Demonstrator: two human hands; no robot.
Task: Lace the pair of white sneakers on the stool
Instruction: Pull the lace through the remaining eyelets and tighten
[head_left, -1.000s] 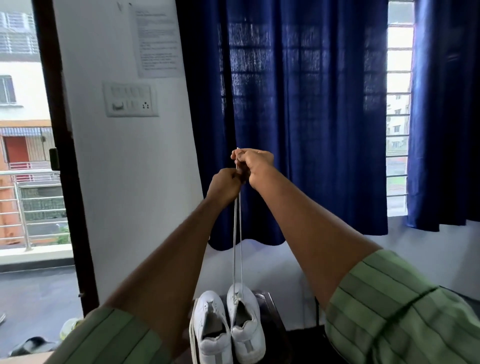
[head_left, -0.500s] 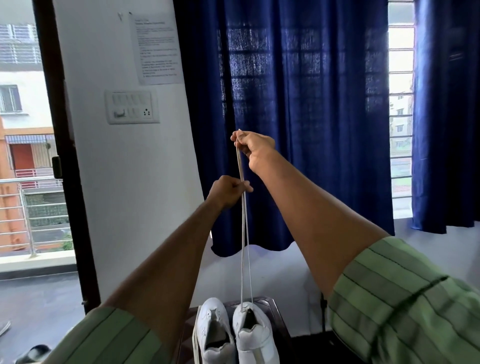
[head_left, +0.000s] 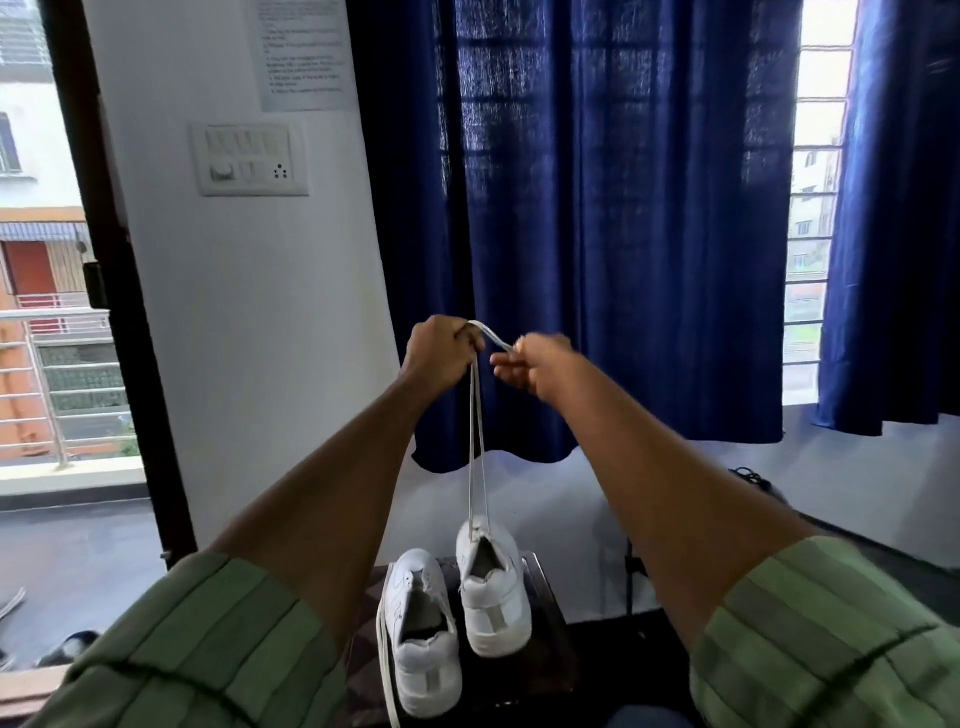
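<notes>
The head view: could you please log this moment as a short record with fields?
left hand: grips both strands of the lace, raised above the stool
right hand: blurred, fingers at the lace ends
right sneaker: on the stool, lace runs up from it
left sneaker: beside it, loose lace hanging
backdrop: blue curtain, switch panel

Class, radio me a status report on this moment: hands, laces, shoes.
Left hand grips lace strands, pulled up taut from right shoe. Right hand pinches lace ends. Left shoe on stool. Nothing obstructing.
</notes>
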